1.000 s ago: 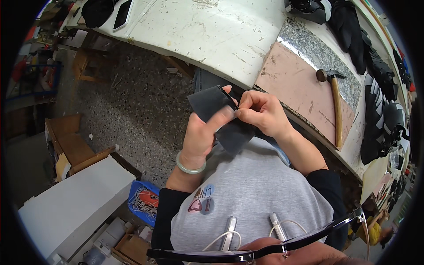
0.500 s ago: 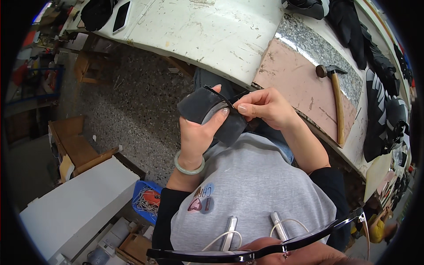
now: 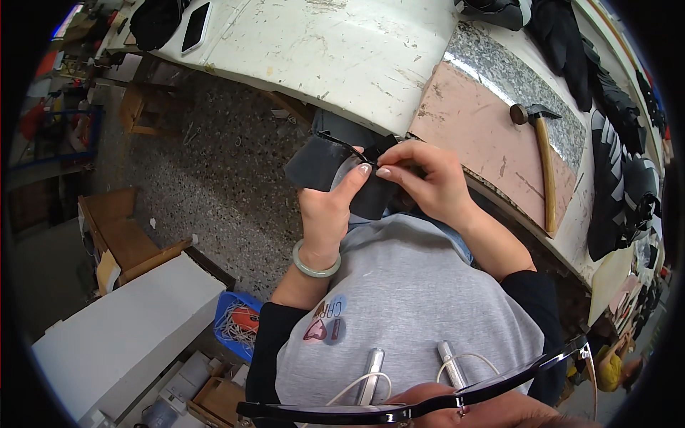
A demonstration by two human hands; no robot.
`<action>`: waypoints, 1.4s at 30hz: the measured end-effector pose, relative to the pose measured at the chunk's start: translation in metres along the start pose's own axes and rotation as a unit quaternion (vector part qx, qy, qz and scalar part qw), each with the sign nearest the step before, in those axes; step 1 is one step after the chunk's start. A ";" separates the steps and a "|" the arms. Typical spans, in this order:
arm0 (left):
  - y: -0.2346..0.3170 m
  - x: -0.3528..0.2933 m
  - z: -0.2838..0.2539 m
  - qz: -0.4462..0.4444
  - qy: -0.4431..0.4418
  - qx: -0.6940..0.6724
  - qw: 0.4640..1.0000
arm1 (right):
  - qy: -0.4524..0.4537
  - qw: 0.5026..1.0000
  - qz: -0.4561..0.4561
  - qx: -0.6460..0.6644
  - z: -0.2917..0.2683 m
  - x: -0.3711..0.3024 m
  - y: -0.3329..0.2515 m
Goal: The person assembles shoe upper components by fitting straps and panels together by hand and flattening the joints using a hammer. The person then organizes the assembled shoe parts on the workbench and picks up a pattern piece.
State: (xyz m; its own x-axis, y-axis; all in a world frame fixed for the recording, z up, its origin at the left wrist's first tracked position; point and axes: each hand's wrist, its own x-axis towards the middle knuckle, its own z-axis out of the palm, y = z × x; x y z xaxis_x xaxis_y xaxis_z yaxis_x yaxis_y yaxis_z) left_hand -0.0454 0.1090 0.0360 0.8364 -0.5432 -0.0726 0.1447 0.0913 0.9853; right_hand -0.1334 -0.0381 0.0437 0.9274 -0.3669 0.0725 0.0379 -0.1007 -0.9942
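The left hand [image 3: 325,214] comes up from the lower edge, its forearm nearly upright and ringed by a pale green, rounded bangle [image 3: 315,272], with the thumb stretched up and to the right. It grips a dark grey, flexible sheet [image 3: 307,165], perhaps fabric, between that thumb on top and fingers underneath. The right hand [image 3: 441,187] reaches in from the right, forearm slanting up and leftward, its thumb and forefinger pinching at the sheet's black, narrow edging strip [image 3: 341,145]. The left fingers are mostly hidden beneath the sheet, and the right fingertips cover the spot they pinch, so whatever lies between them cannot be made out. The sheet is held in the air in front of the body, just short of the white, scuffed worktable [image 3: 321,60]. Its edging runs from upper left down to the right, toward the right fingertips; below, the material spreads leftward and toward the body
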 end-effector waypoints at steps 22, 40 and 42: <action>-0.016 0.000 0.005 0.283 0.037 0.325 0.901 | 0.024 0.950 -0.116 -0.289 0.019 0.009 0.021; 0.000 0.011 -0.009 0.047 -0.043 0.091 0.994 | -0.118 0.972 0.189 0.076 -0.014 0.013 0.006; 0.001 0.008 -0.008 0.009 -0.043 0.040 0.998 | -0.139 0.963 0.208 0.095 -0.021 0.017 0.009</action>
State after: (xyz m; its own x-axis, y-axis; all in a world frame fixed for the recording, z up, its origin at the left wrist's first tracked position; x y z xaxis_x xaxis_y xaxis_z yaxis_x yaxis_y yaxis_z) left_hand -0.0346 0.1113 0.0354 0.7891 -0.6126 -0.0453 0.0852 0.0362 0.9957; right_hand -0.1248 -0.0652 0.0377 0.9400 -0.0736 -0.3332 -0.3158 0.1822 -0.9312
